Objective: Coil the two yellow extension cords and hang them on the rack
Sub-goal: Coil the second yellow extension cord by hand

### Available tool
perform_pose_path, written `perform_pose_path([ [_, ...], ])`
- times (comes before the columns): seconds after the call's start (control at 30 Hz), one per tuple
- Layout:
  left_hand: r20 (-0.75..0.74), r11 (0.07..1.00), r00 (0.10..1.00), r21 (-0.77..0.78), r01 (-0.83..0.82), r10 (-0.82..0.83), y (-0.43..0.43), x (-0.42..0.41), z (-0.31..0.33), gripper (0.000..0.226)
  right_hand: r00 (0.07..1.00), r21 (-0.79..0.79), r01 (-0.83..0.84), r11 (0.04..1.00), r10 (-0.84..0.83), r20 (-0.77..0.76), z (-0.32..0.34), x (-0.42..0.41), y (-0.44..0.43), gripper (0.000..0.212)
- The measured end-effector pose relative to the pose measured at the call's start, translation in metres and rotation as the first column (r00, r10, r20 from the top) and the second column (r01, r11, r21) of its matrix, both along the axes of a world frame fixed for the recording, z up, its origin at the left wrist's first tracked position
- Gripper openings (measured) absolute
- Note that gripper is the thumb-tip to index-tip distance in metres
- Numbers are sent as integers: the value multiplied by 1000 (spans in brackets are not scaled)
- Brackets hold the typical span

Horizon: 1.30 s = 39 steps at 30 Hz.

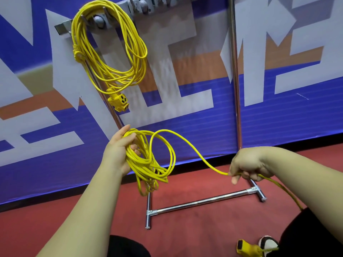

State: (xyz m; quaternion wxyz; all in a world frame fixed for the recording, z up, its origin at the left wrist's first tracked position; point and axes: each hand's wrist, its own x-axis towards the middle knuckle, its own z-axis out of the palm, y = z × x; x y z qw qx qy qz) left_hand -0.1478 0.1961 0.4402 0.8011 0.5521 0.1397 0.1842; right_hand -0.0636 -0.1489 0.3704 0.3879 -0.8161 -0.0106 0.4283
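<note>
Yellow cord, second of two, part coiled. The fingers point(130, 138) of the left hand point(118, 153) are curled round the top of its coil point(154, 164), clamped on the gathered loops. The loops hang below that hand in uneven lengths, the lowest in front of the near-left foot of the rack point(234, 71).

The fingers point(235, 179) of the right hand point(249, 166) are closed in a pinch on a single strand point(187, 143) of the same cord, knuckles up, well apart from the left hand. The strand rises from the coil in one open arc, then slopes down to the pinch.

Tail point(284, 191): leaves the right hand and runs down and right as far as the black trousers point(315, 234).

End block point(246, 248): yellow, on the floor point(185, 230) just beside a black and white shoe point(268, 244). Its link to the tail cannot be made out.

Hung cord point(111, 49): yellow, fully coiled, looped over a peg of the grey hook bar point(62, 27) at the rack's top left. One end is wrapped round the bundle. Its socket point(120, 101) dangles at the bottom, against the left post.

Rack: chromed tube, two uprights, one cross bar point(200, 200) low between two short feet.

Floor: red. Behind the rack, a blue banner point(278, 127) with large white and orange shapes.
</note>
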Motion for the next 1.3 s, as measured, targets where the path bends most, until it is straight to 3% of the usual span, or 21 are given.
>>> perform_pose_path([
  [0.13,51,990,989,3,-140,140,-6,0,2,43,998,5,51,999,-51,23,-6,2,2,22],
  [0.3,-43,919,918,11,-394,394,2,6,-12,48,934,303,268,914,-324,150,-4,9,5,13],
  [0.37,-66,912,910,73,-404,409,6,6,-17,49,899,404,291,867,-392,194,-6,10,8,10],
  [0.47,-72,924,927,141,-355,367,10,4,-23,46,875,436,271,858,-408,260,-6,8,13,10],
  [0.53,-55,932,939,157,-327,339,13,5,-25,44,903,372,221,901,-333,270,-4,5,16,12],
  [0.67,-26,940,950,160,-302,310,11,7,-24,39,976,28,35,999,-40,215,-11,2,13,14],
  [0.8,7,953,961,134,-273,275,11,11,-22,38,981,-293,-84,953,131,145,-25,10,10,13],
  [0.87,32,967,973,111,-230,228,12,11,-19,39,977,-379,-125,917,179,111,-31,13,9,9],
  [1.0,78,995,997,102,-19,11,11,2,-11,36,971,-426,-94,900,178,161,-37,18,10,12],
  [1.17,85,959,966,165,230,-246,6,-13,-1,35,932,-453,-56,890,209,295,-29,21,11,16],
  [1.3,64,909,918,181,376,-392,-3,-23,6,41,884,-286,92,954,54,464,-31,32,12,18],
])
